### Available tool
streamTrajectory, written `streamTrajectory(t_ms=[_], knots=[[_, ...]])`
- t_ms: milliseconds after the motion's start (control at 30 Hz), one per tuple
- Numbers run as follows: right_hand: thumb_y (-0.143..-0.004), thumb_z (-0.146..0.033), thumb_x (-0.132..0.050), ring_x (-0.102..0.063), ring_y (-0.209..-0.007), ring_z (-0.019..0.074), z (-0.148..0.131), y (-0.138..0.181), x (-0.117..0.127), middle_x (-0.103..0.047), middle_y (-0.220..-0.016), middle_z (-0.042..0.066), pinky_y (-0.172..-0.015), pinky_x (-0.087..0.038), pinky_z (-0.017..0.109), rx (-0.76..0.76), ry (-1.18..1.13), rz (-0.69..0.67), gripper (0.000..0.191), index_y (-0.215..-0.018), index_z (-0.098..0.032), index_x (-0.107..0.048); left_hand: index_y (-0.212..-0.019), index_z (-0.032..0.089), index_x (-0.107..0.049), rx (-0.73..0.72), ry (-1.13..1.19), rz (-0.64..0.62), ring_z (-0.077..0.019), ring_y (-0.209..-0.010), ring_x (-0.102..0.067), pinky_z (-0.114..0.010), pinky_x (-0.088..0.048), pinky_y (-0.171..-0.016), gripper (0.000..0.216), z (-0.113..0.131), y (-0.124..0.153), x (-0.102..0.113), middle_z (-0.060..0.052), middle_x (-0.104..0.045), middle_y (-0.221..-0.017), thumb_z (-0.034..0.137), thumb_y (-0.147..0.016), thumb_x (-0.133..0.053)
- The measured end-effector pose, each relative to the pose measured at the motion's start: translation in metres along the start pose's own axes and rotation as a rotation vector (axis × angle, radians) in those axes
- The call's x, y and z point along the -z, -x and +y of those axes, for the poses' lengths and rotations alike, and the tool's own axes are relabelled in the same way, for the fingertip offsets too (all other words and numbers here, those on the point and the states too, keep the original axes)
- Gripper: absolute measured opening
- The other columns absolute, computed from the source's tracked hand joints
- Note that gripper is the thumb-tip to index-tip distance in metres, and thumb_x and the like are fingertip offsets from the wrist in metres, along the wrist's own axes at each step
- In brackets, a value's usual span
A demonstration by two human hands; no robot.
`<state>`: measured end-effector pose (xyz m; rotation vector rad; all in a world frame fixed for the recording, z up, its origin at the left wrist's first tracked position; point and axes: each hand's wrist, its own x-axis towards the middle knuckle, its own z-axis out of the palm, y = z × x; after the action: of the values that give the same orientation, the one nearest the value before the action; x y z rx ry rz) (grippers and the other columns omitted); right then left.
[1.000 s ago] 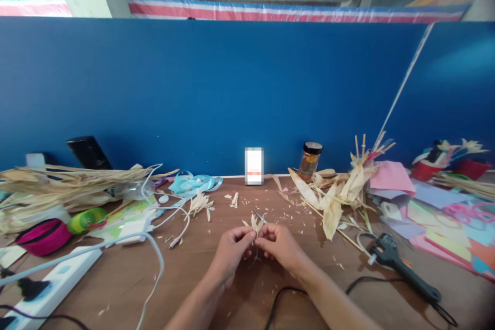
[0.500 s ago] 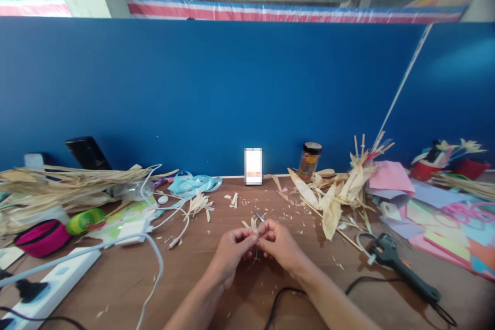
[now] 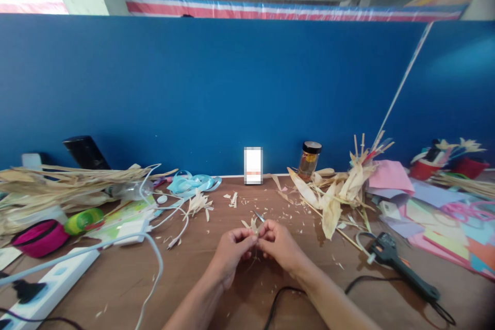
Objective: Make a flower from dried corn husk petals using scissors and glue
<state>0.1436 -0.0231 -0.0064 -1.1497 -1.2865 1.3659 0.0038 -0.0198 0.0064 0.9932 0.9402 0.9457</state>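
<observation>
The left hand (image 3: pixel 228 250) and right hand (image 3: pixel 284 247) pinch a pale husk piece (image 3: pixel 253 225). A lidded jar (image 3: pixel 309 164) stands far, right of centre.

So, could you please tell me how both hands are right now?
Left hand: closed, pinching the pale leafy piece.
Right hand: closed on the same piece; whether it also holds the grey tip is unclear.

2 bare hands total: 1 left hand (image 3: pixel 231 253), 1 right hand (image 3: pixel 284 248). 1 pale petalled husk pc (image 3: pixel 253 225). 1 clear brownish jar (image 3: pixel 309 162) w/ 1 round blk lid (image 3: pixel 312 145). 1 blk gun-shaped tool (image 3: pixel 409 271). 2 small red pots (image 3: pixel 424 170). 1 long wht power strip (image 3: pixel 64 279), 1 boxy wht charger (image 3: pixel 131 232), 1 magenta zip pouch (image 3: pixel 42 243), 1 lt-blue ribbon tangle (image 3: pixel 184 184), 1 yellow-green cyl. (image 3: pixel 82 221), 1 blk cyl. (image 3: pixel 87 153). Pale husk shavings (image 3: pixel 233 199): dozens, too small for exact ct.
</observation>
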Motion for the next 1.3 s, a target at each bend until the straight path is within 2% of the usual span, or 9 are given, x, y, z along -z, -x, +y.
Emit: streamTrajectory(t_ms=[267, 367, 467, 567, 667, 1000, 1300], knots=[[-0.065, -0.03, -0.066, -0.046, -0.046, 0.0071, 0.002, -0.001, 0.002, -0.052, -0.054, -0.006, -0.045, -0.038, 0.018, 0.043, 0.033, -0.02, 0.025, -0.072, -0.018, -0.046, -0.061, 0.012, -0.058, 0.012, -0.013, -0.01, -0.0038, -0.042, -0.033, -0.018, -0.024, -0.043, 0.025, 0.0, -0.001, -0.001, 0.005, -0.045, -0.048, 0.035, -0.06, -0.069], [-0.063, -0.026, -0.067, -0.052, -0.054, 0.0096, -0.003, 0.002, 0.002, -0.057, -0.062, -0.003, -0.048, -0.04, 0.02, 0.038, 0.049, -0.082, 0.024, -0.077, -0.018, -0.049, -0.059, 0.012, -0.055, 0.023, 0.038, -0.01, -0.0034, -0.041, -0.033, -0.017, -0.023, -0.042, 0.025, 0.0, -0.002, 0.0, 0.006, -0.043, -0.046, 0.034, -0.063, -0.067], [-0.066, -0.025, -0.065, -0.052, -0.059, 0.01, -0.01, 0.004, 0.002, -0.059, -0.072, 0.0, -0.051, -0.041, 0.02, 0.079, 0.084, -0.057, 0.022, -0.083, -0.017, -0.053, -0.066, 0.013, -0.057, 0.031, 0.104, 0.02, -0.0028, -0.041, -0.034, -0.016, -0.025, -0.042, 0.022, 0.003, -0.003, 0.002, 0.006, -0.044, -0.048, 0.033, -0.064, -0.067], [-0.075, -0.03, -0.057, -0.048, -0.053, 0.0084, -0.013, 0.004, 0.001, -0.056, -0.066, -0.002, -0.048, -0.038, 0.019, 0.112, 0.114, 0.027, 0.015, -0.083, -0.017, -0.054, -0.071, 0.013, -0.06, 0.036, 0.121, 0.054, -0.002, -0.043, -0.037, -0.015, -0.029, -0.044, 0.022, 0.004, -0.002, 0.003, 0.006, -0.046, -0.053, 0.031, -0.062, -0.069], [-0.076, -0.031, -0.055, -0.046, -0.05, 0.0077, -0.011, 0.003, 0.001, -0.051, -0.059, -0.004, -0.047, -0.036, 0.018, 0.119, 0.114, 0.069, 0.014, -0.077, -0.017, -0.053, -0.071, 0.013, -0.062, 0.032, 0.109, 0.036, -0.002, -0.044, -0.038, -0.014, -0.03, -0.044, 0.022, 0.001, -0.001, 0.002, 0.005, -0.046, -0.052, 0.031, -0.061, -0.07], [-0.075, -0.028, -0.057, -0.045, -0.048, 0.0073, -0.006, 0.001, 0.003, -0.052, -0.057, -0.005, -0.046, -0.034, 0.018, 0.098, 0.092, 0.044, 0.013, -0.074, -0.017, -0.05, -0.071, 0.012, -0.063, 0.049, 0.046, 0.022, -0.0016, -0.041, -0.034, -0.014, -0.023, -0.04, 0.023, -0.001, -0.002, 0.0, 0.005, -0.045, -0.049, 0.033, -0.063, -0.068], [-0.074, -0.03, -0.058, -0.046, -0.049, 0.0079, -0.006, 0.001, 0.002, -0.053, -0.058, -0.004, -0.047, -0.035, 0.019, 0.094, 0.097, 0.045, 0.015, -0.072, -0.017, -0.05, -0.069, 0.011, -0.062, 0.042, 0.024, 0.039, -0.0023, -0.04, -0.034, -0.016, -0.023, -0.041, 0.023, 0.0, 0.0, -0.002, 0.005, -0.045, -0.049, 0.032, -0.062, -0.068]])
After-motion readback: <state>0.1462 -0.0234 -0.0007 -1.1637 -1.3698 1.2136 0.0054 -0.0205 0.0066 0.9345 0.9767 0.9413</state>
